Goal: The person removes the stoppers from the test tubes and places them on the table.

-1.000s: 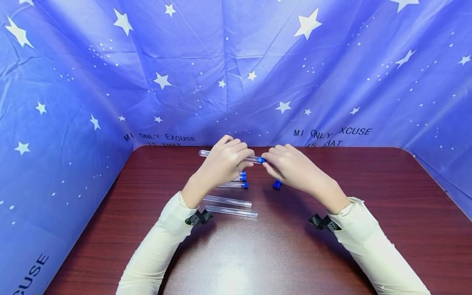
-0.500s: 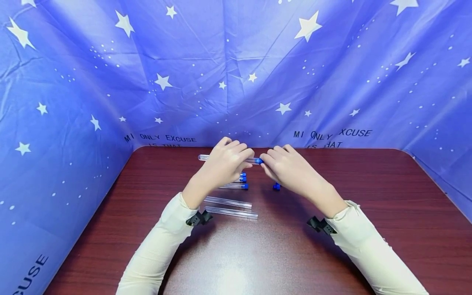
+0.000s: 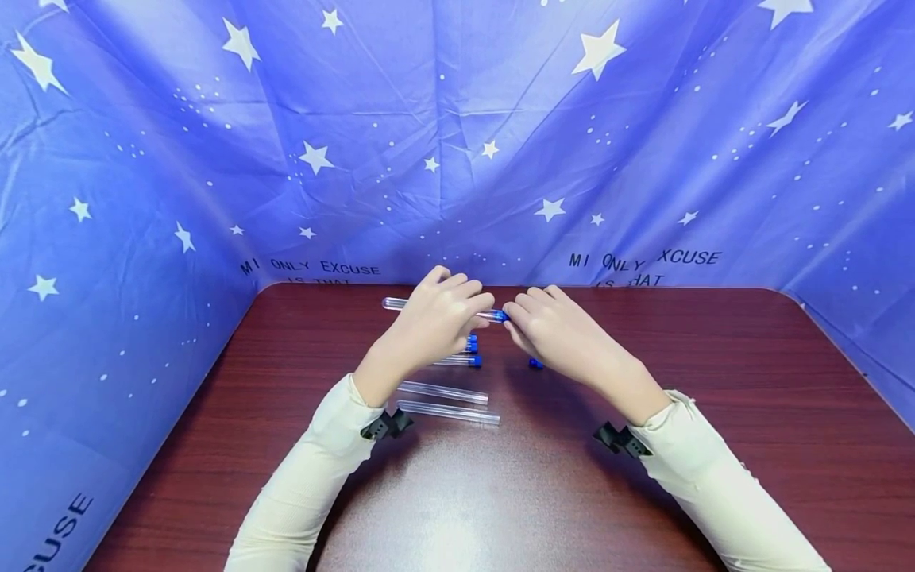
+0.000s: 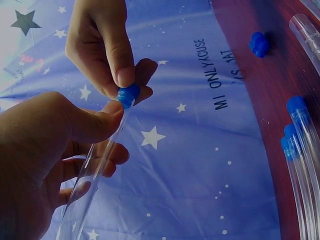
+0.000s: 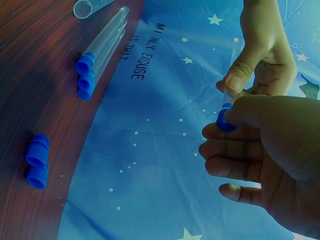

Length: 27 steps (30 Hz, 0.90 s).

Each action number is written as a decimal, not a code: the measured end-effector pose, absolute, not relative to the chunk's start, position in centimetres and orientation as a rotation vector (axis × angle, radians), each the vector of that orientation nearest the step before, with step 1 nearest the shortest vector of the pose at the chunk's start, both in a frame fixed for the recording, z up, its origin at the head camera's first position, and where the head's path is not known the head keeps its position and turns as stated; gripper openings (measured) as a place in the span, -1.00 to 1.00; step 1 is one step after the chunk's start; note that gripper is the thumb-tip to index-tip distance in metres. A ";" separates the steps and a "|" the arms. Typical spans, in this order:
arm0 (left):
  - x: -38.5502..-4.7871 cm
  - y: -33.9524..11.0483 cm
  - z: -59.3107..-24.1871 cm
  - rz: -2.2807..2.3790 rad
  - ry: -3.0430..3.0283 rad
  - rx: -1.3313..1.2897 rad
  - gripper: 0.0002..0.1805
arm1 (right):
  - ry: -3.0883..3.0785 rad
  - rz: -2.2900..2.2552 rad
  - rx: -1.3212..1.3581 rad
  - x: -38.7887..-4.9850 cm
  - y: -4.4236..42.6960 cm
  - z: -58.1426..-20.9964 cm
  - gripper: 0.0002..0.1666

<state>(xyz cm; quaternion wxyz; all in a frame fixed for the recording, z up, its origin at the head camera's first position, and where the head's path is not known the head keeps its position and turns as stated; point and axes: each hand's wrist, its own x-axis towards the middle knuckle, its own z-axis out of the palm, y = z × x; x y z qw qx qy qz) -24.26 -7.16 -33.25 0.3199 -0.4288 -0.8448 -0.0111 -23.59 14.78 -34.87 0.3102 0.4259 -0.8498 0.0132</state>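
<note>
My left hand (image 3: 436, 318) grips a clear test tube (image 4: 80, 205) between thumb and fingers, above the far part of the table. The tube's rounded end sticks out to the left of that hand in the head view. On its other end sits a blue cap (image 4: 129, 94), pinched by the thumb and index finger of my right hand (image 3: 568, 330). The cap appears seated in the mouth, but how deep I cannot tell. In the right wrist view the other right fingers (image 5: 232, 150) extend away from the cap.
Below the left hand lie 3 capped test tubes (image 5: 102, 50), side by side. Nearer on the table are 2 uncapped tubes (image 3: 450, 411). A pair of loose blue caps (image 5: 37, 162) lies under the right hand. A starry blue cloth (image 3: 443, 159) hangs behind the table (image 3: 750, 397).
The right hand, pinching the cap, has shifted slightly left and down, and the tube has moved slightly left with it. The loose caps are more covered by the right hand now.
</note>
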 end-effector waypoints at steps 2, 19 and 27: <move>-24.2 -7.1 -33.2 -0.031 -2.219 -1.124 -0.94 | -2.247 0.032 1.122 -23.6 14.8 -34.8 -0.86; -24.2 -7.0 -33.3 -0.085 -2.208 -1.094 -0.84 | -2.180 0.025 1.127 -23.5 14.6 -34.7 -0.85; -24.3 -7.3 -33.1 -0.090 -2.223 -1.085 -0.85 | -2.077 0.012 1.114 -23.9 14.6 -34.9 -0.86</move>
